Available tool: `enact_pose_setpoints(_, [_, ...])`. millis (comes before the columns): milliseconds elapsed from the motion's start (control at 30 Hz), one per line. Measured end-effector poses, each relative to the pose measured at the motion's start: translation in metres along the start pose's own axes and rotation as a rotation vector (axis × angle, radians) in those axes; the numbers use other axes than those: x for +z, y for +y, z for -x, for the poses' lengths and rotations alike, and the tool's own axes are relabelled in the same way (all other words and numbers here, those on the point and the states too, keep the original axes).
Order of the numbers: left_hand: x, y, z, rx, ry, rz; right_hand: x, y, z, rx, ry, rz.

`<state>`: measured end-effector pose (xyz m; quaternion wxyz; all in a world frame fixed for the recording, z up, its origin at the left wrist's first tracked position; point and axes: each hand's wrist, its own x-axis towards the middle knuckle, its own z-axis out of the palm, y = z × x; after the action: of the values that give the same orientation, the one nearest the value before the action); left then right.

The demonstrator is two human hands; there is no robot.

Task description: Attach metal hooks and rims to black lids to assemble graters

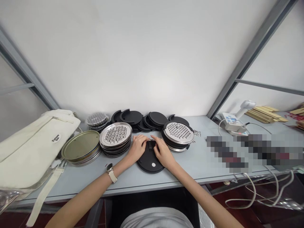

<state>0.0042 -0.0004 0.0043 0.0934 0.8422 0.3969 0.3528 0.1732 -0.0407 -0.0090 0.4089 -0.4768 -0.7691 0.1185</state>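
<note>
A black round plastic disc (149,162) lies near the table's front edge, with a white dot on its lower part and a slot at the top. My left hand (139,146) grips its upper left rim, with thumb and index finger close together. On the upper right rim rests the grip of my right hand (163,151). A small shiny metal piece (151,140) shows between the fingertips; its shape is mostly hidden. To the left is a stack of round metal grater plates (116,134). Right of my hands, another grater plate (179,132) tops a stack of black and metal discs.
Several black discs (157,118) lie along the wall. Further left are olive-coloured round plates (82,144), smaller grater plates (96,119) and a cream bag (35,145). Small wire hooks (197,133), a white scanner on a stand (241,115) and pale wooden strips (266,114) lie right.
</note>
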Motion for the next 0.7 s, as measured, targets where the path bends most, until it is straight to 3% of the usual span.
enact_pose_setpoints(700, [-0.0006,0.0008,-0.0009,-0.027,-0.012,0.017,0.0007,-0.0014,-0.0011,0.05,-0.014,-0.062])
